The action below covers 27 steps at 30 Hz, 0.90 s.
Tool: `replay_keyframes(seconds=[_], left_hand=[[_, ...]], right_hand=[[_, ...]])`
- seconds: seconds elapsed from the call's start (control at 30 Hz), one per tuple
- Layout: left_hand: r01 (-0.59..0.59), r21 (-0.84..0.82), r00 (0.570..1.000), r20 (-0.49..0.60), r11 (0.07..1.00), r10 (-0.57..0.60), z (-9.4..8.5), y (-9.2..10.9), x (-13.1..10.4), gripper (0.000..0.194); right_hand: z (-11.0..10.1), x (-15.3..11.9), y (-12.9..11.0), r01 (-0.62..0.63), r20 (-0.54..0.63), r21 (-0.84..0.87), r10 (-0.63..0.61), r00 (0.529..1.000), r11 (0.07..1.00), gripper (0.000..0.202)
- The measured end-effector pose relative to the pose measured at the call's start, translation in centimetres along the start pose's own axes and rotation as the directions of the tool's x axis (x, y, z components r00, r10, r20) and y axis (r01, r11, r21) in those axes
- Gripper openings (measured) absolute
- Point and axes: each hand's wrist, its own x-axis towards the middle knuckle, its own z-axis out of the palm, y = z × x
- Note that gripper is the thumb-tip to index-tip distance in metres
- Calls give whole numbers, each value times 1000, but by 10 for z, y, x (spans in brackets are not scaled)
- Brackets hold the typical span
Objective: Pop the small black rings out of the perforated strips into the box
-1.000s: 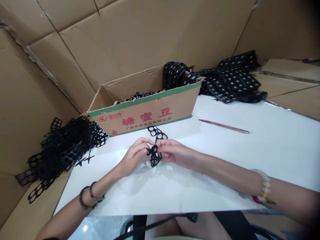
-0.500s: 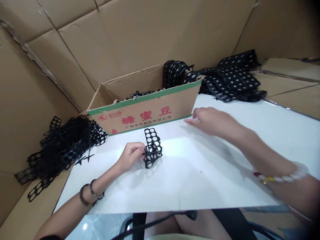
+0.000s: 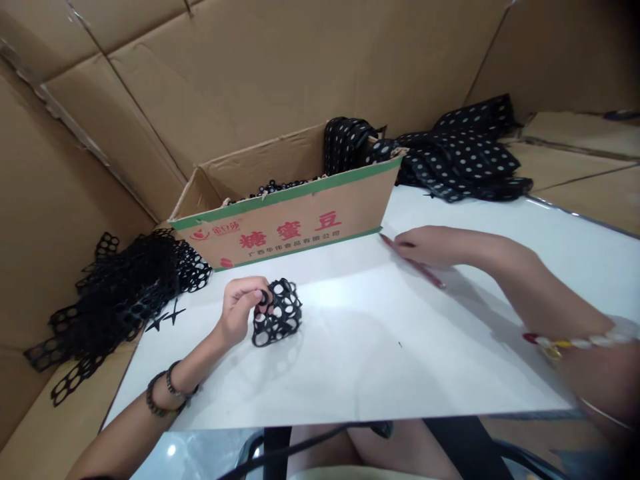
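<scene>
left hand (image 3: 240,308): fingers pinched shut on the black holey strip (image 3: 277,313), curled up at 7 o'clock on the white table (image 3: 450,347)
right hand (image 3: 425,243): fingers closed on the red pencil (image 3: 415,262), 2 o'clock from strip
cardboard box (image 3: 300,220): 12 o'clock, red lettering
scrap pile (image 3: 120,293): 9 o'clock
dotted sheets (image 3: 465,160): 1 o'clock

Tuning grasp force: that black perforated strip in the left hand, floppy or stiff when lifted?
Likely floppy: the black perforated strip curls over itself where the left hand pinches it. Probably light, being mostly holes. Unlikely to roll; it sags onto the white table.
</scene>
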Motion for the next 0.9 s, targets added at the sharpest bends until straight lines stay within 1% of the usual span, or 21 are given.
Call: replay_keyframes(seconds=[0.03,0.07,0.1,0.13,0.17,0.2,0.27,0.3,0.4,0.47,0.57,0.63,0.8,0.9], left_hand=[[32,19,999,-3,999,-32,-1,0,2,31],[80,43,997,1,996,-80,-1,0,4,30],[141,79,990,14,987,-143,0,0,6,29],[211,132,976,32,969,-217,1,-1,8,28],[277,195,956,43,941,-291,3,-2,10,27],[332,256,934,49,908,-355,5,-3,12,26],[391,345,901,46,853,-432,8,-5,14,26],[398,371,895,42,839,-444,9,-6,14,26],[379,404,903,38,833,-429,11,-6,13,24],[375,398,905,40,837,-424,12,-5,12,24],[390,364,898,53,846,-437,13,-6,11,24],[378,375,900,64,846,-431,13,-7,10,23],[310,422,924,75,852,-374,15,-8,9,24],[282,443,932,83,851,-352,16,-8,9,23]], right_hand=[[2,-4,-12,69,63,63,-73,995,996,21],[5,-10,-26,140,111,164,-159,981,976,23],[9,-16,-42,205,134,291,-252,958,935,24],[12,-23,-58,229,142,411,-310,940,882,24],[17,-30,-73,237,146,496,-349,926,836,25],[21,-36,-86,224,156,520,-349,924,824,26],[30,-46,-105,210,166,497,-330,929,842,27],[34,-50,-111,208,174,474,-322,930,856,28],[45,-54,-118,236,188,435,-344,920,869,34],[52,-54,-118,288,172,391,-377,910,874,38],[61,-54,-119,380,127,255,-421,898,889,34],[65,-54,-121,406,120,172,-428,896,898,32],[68,-55,-129,391,98,24,-391,915,920,27],[67,-57,-135,366,115,-88,-356,927,926,26]])
